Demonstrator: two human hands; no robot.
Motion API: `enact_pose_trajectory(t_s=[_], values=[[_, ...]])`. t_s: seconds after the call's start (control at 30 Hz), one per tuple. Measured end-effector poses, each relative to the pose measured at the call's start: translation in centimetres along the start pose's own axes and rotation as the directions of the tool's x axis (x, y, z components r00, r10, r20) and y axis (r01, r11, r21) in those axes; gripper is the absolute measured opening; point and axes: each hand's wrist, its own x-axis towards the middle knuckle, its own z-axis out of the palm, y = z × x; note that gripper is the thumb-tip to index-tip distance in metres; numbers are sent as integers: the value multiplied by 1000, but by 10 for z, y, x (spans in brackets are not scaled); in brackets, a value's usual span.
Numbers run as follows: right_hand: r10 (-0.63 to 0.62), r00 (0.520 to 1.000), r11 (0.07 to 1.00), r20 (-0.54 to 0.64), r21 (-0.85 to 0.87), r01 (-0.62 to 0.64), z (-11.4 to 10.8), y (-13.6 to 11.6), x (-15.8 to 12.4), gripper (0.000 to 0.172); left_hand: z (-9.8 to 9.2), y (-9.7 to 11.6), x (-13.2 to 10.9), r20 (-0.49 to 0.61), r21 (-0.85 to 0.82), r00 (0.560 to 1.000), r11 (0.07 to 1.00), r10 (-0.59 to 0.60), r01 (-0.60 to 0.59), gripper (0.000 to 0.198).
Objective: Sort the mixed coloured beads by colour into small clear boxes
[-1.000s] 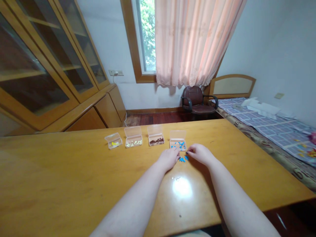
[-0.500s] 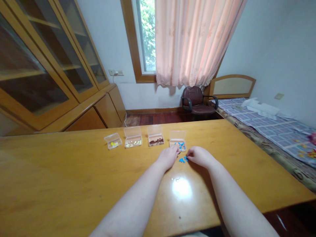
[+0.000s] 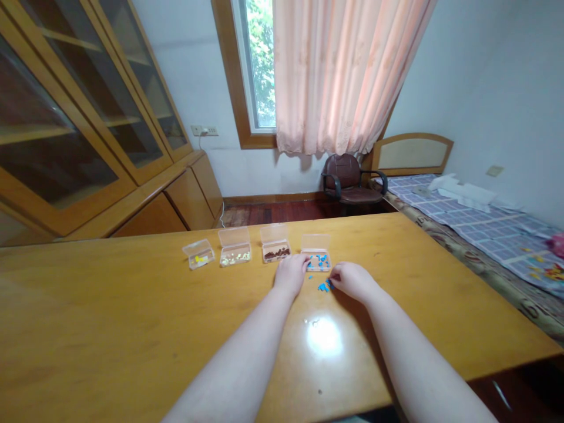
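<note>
A clear plastic box (image 3: 316,269) with its lid up holds several small blue pieces. At its left front corner is my left hand (image 3: 291,275), the fingertips closed together by the box wall. Whether a piece is between them is too small to make out. My right hand (image 3: 351,279) is to the right, just in front of the box, its fingers pinched at the edge of a small pile of blue pieces (image 3: 324,287) on the table. A blue bit shows at those fingertips. One loose blue piece (image 3: 311,277) lies between my hands.
Left of the blue box stand three more open clear boxes: one with dark brown pieces (image 3: 277,253), one with pale pieces (image 3: 235,257), one with yellow pieces (image 3: 200,259). They rest on a wooden table (image 3: 132,317). Beyond are a chair (image 3: 348,179) and a bed (image 3: 476,217).
My left hand has shifted left and up, from the box's front to its left corner. A loose blue piece now shows on the table there. My right hand stays by the pile.
</note>
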Motion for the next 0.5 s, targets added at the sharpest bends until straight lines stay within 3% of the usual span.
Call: enact_pose_trajectory(t_s=[0.23,0.33,0.5], values=[[-6,996,994,-90,109,16,-3,5,0,19,-7,10,-5,-31,19,999,999,41,-40,26],[8,988,987,-151,158,16,-3,8,0,20,-12,22,-13,65,107,994,990,85,-92,27],[39,985,981,-169,194,-6,-6,11,1,19,-13,33,-22,160,257,987,964,34,-75,27]])
